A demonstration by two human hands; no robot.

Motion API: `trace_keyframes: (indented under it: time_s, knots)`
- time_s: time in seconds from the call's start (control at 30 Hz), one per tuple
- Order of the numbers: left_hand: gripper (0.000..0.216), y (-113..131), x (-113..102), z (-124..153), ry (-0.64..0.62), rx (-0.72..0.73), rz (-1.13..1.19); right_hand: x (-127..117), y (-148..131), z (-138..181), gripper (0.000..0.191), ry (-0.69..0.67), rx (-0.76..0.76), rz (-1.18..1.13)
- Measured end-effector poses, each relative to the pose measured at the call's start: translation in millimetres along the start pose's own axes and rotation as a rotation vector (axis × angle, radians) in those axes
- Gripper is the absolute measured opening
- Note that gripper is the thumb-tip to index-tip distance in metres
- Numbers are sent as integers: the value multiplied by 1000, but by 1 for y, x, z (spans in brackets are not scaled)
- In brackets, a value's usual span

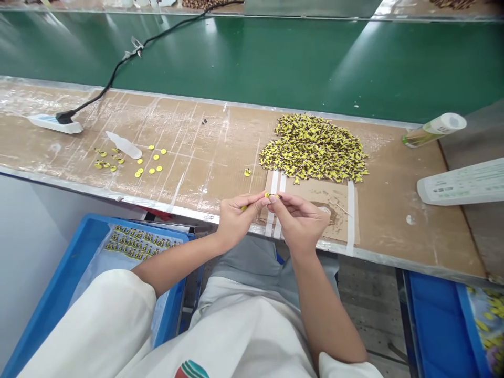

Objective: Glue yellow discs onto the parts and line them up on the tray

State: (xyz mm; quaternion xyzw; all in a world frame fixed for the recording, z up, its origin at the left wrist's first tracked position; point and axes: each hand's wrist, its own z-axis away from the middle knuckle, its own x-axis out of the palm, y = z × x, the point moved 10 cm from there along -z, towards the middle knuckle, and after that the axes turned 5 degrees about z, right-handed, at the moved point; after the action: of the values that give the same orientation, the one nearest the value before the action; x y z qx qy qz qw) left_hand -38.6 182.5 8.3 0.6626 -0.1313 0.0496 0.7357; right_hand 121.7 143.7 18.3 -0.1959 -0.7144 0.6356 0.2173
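well to the left of the pile of yellow and dark parts (pixel 315 149), and lower than it, a blue tray (pixel 55 294) is seen, in which small yellow and dark figures (pixel 144 242) are set in rows on a white sheet (pixel 100 257). on the bench (pixel 212 194), far left of the pile, a white power strip (pixel 49 123) is fitted with a black plug (pixel 65 116), whose cord (pixel 114 73) is led across the green belt (pixel 275 68) behind the pile. nearer to the pile, but on the same side, a pale squeeze bottle (pixel 124 146) is laid down, and yellow discs (pixel 156 157) are scattered around it.

just in front of the pile, a small yellow piece (pixel 268 195) is held between both hands: by the left hand (pixel 236 220) it is pinched between thumb and finger, and by the right hand (pixel 301 223) it is gripped at the other side, fingertips nearly touching. another bit of yellow is glimpsed under the left fingers; whether it is held cannot be told.

under the pile's front edge, a cardboard sheet (pixel 331 190) is taped down. to the right of the pile, a round tub (pixel 444 126) and a large white bottle (pixel 460 184) are found lying on their sides.
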Motion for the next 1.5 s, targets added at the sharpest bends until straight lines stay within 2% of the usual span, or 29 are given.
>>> trace_keyframes:
  time_s: [0.13, 0.37, 0.53, 0.83, 1.03, 1.13, 1.23, 1.37, 1.5]
  knots:
    - [21, 12, 3, 4, -52, 77, -67, 0, -1, 1, 25, 1, 2, 15]
    - [20, 13, 0, 0, -79, 79, -63, 6, -6, -3, 24, -86, -3, 28]
    - [26, 3, -11, -7, -7, 5, 6, 13, -2, -3, 27, -77, 12, -20]
    - [19, 11, -18, -8, -32, 82, -53, 25, 5, -4, 29, -165, 61, -43]
    - [29, 9, -27, -8, 85, 82, 39, 33, -6, -5, 22, -134, 0, -88]
    - [31, 0, -37, -11, 148, -18, 174, 30, -11, -12, 23, -84, -89, -21]
    - [35, -18, -42, -15, 156, -240, 447, 29, -10, -27, 27, -61, -227, 247]
    - [26, -31, -39, -13, 112, -499, 782, 52, 3, -44, 32, -193, -429, 681]
    - [34, -34, -41, -7, 151, -609, 886, 70, 18, -47, 31, -291, -503, 917]
